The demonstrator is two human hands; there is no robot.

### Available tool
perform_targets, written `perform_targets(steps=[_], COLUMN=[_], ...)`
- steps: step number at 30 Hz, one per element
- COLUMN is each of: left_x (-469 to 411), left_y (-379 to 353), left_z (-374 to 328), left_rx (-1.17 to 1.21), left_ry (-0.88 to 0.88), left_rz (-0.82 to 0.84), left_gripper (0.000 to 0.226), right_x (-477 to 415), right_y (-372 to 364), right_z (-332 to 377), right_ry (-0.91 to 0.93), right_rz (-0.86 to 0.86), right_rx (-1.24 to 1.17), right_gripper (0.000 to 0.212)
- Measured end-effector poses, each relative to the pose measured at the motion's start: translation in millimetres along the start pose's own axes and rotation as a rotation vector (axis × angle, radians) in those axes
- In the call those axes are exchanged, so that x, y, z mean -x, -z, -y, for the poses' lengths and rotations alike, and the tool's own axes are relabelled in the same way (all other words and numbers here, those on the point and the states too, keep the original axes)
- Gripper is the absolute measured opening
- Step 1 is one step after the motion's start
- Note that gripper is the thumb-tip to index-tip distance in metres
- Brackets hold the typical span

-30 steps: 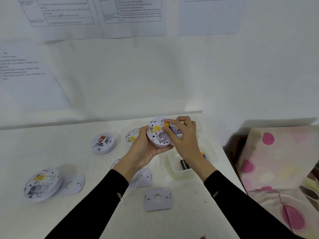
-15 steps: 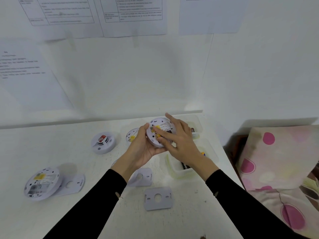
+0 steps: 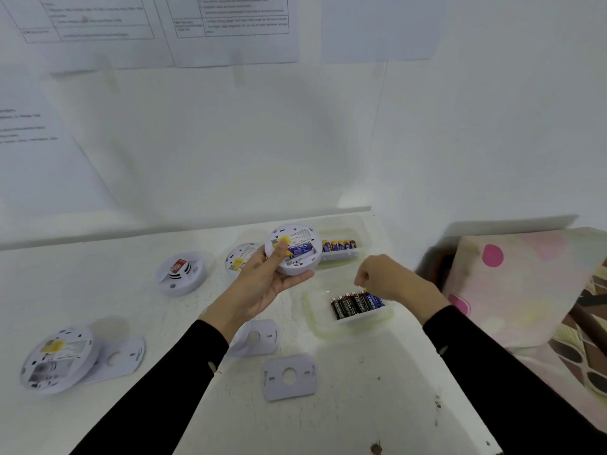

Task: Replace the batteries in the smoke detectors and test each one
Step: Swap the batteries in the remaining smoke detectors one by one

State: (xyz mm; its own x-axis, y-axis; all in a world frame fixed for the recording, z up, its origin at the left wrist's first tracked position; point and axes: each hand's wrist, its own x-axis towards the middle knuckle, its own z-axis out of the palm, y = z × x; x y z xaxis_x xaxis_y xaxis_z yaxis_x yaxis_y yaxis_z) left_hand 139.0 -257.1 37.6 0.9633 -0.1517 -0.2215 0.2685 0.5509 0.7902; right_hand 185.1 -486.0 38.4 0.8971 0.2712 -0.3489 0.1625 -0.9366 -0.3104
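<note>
White detector (image 3: 293,249), back up with 1 battery seated, is resting in the gripping left hand (image 3: 262,287) while the curled right hand (image 3: 384,277) is hovering just over the battery tray (image 3: 315,318), nearer it.

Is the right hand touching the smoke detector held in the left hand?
Apart. The head view shows bare table between the right hand and the smoke detector.
</note>
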Motion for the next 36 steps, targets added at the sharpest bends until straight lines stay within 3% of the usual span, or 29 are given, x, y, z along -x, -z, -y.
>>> perform_targets(steps=[2,5,10,13,15,19,22,26,32,36], left_x=[-2.4,-3.5,-3.5,-3.8,-2.9,-0.9,-0.5,-0.3,-1.7,-4.0], left_y=[-0.3,0.0,1.1,4.2,5.3,3.7,-2.2,-7.4,-8.3,-7.7], left_z=[2.5,4.8,5.8,5.0,3.0,-0.2,-0.8,-1.3,-3.2,-4.8], left_rx=[-0.035,-0.102,-0.194,-0.213,-0.186,-0.049,-0.028,-0.058,-0.091,-0.181], left_ry=[-0.02,-0.046,-0.113,-0.132,-0.122,-0.054,-0.052,-0.078,-0.098,-0.128], left_rz=[-0.023,-0.038,-0.094,-0.106,-0.103,-0.09,-0.08,-0.065,-0.023,-0.038], left_gripper=[0.045,0.041,0.043,0.045,0.045,0.043,0.046,0.045,0.042,0.057], right_x=[1.3,0.0,-4.6,-5.3,-5.4,9.7,25.4,31.7,18.7,16.8], right_y=[-7.8,-18.9,-22.6,-13.4,-6.7,3.5,2.4,-8.8,-27.5,-33.4], right_z=[1.5,1.3,0.8,-2.3,-7.0,10.8,42.8,66.2,68.7,68.6], right_ry=[-0.001,0.027,0.054,0.05,0.033,0.111,0.251,0.332,0.383,0.389], right_rz=[0.071,0.048,0.018,0.071,0.014,-0.461,-0.588,-0.638,-0.789,-0.781], right_rx=[0.203,0.417,0.522,0.364,0.156,-0.616,-1.02,-1.064,-0.83,-0.812], right_gripper=[0.03,0.02,0.03,0.025,0.016,0.013,0.015,0.014,0.013,0.006])
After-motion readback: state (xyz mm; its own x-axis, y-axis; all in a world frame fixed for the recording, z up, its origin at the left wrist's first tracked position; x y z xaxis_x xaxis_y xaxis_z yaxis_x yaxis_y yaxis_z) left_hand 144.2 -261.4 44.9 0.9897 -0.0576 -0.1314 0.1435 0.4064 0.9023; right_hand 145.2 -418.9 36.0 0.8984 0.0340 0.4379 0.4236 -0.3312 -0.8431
